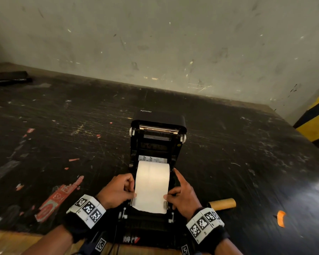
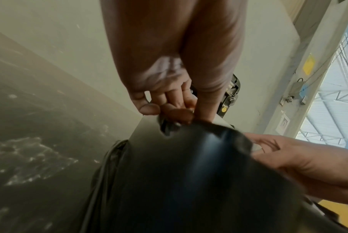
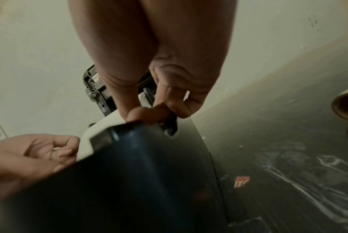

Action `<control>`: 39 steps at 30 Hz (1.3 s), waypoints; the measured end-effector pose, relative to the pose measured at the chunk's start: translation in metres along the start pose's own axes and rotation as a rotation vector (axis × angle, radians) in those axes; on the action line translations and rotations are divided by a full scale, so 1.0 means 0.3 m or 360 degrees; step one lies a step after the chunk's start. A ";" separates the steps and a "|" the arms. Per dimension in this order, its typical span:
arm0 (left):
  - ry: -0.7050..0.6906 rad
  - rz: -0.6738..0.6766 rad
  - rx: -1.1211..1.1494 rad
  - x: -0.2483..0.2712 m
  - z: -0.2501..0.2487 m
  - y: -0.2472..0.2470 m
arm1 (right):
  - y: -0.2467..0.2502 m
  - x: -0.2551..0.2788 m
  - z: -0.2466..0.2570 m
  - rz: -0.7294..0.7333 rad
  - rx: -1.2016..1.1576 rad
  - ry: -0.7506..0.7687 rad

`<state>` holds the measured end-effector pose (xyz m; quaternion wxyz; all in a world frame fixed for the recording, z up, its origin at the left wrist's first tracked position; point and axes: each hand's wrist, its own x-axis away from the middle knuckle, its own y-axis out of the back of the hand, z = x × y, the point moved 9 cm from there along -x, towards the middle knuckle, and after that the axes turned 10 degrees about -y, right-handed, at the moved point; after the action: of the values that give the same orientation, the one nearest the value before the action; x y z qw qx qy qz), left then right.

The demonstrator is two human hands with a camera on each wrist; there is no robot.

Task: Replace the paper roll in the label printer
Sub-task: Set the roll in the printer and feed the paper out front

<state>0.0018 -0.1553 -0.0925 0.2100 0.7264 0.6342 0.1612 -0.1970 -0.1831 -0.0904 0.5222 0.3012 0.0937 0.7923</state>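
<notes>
Nearest the camera, both wrists carry black bands with coded marker tags. Left hand (image 1: pixel 118 190): fingers curled, thumb and fingertips pinching the left edge of the white paper strip (image 1: pixel 151 192) where it lies over the front of the label printer (image 1: pixel 157 142). Right hand (image 1: pixel 182 196): thumb pressed on the right edge of the strip, index finger extended forward along the printer's right side wall, remaining fingers curled; whether they grip anything cannot be told from the wrist views. The strip's free end hangs just past the two small grey guides at the printer's front. Behind the hands, the paper roll (image 1: pixel 153 167) sits in the printer's bay, between its side walls. Printer lid stands open, tilted back, metal bar visible along its upper edge. An empty cardboard core (image 1: pixel 222 203) lies on the dark scuffed surface (image 1: pixel 63 126), just right of the right hand. An orange scrap (image 1: pixel 281 218) lies further right. Pale marked wall beyond.
</notes>
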 end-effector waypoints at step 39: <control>-0.0755 0.0282 -0.0785 0.166 -0.137 -0.093 | -0.090 0.192 0.029 -0.0253 0.0852 0.0853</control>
<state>-0.0354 -0.0989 -0.0729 0.5058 0.7233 0.4441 0.1540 -0.1869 -0.1217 -0.0740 0.4420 0.2008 0.4534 0.7475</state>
